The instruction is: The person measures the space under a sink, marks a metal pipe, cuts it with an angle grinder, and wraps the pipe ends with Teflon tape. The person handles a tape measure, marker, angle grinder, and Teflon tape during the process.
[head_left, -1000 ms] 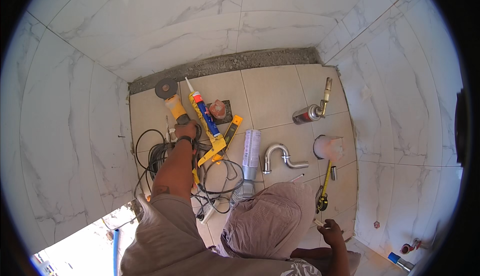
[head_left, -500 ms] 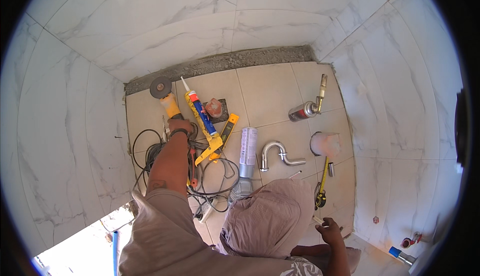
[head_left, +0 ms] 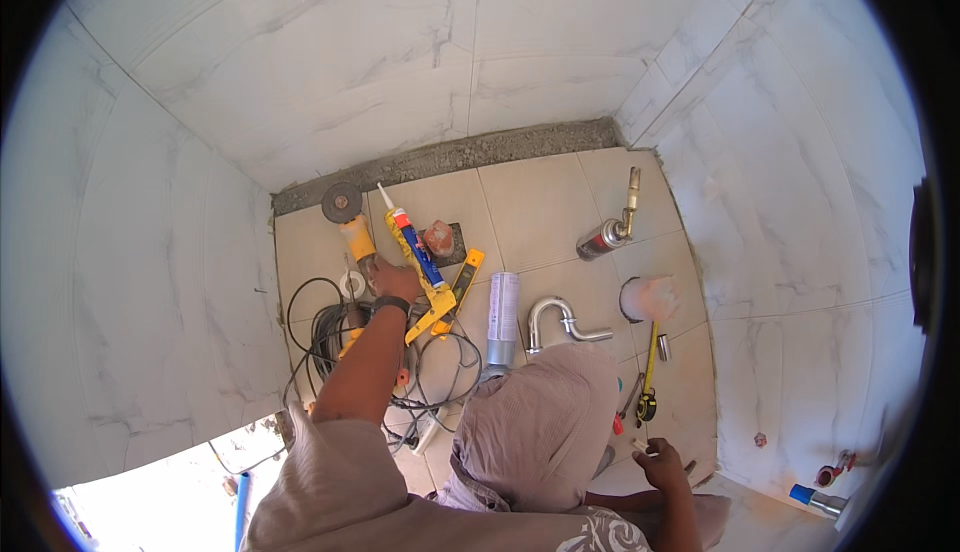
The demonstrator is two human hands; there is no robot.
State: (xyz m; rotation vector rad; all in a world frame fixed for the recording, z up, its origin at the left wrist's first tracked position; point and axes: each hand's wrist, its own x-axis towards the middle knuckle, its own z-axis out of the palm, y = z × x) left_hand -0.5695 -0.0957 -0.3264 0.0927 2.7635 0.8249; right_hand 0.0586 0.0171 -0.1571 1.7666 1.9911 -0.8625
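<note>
My left hand (head_left: 394, 280) is closed over the rear end of a yellow angle grinder (head_left: 357, 237), which lies on the floor with its disc toward the far wall. Right of that hand is a yellow caulking gun (head_left: 432, 299) loaded with a blue and red cartridge. A small yellow spirit level (head_left: 466, 278) lies beside the gun. A white roll (head_left: 352, 284) sits just left of my fingers. At the lower right, my right hand (head_left: 664, 466) pinches a short, pale, thin stick (head_left: 641, 445) whose kind I cannot make out.
A spray can (head_left: 503, 304), chrome trap pipe (head_left: 560, 318) and gas torch (head_left: 606, 235) are on the tiles. Near the right wall lie a tape measure (head_left: 647, 407) and short metal tube (head_left: 664, 348). Coiled black cable (head_left: 328, 337) surrounds my left forearm. A valve (head_left: 828, 474) projects from the right wall.
The view has shifted, so the floor sits lower in the picture. My left hand has moved slightly right along the grinder's rear, and the white roll shows more. My right hand keeps its pinch.
</note>
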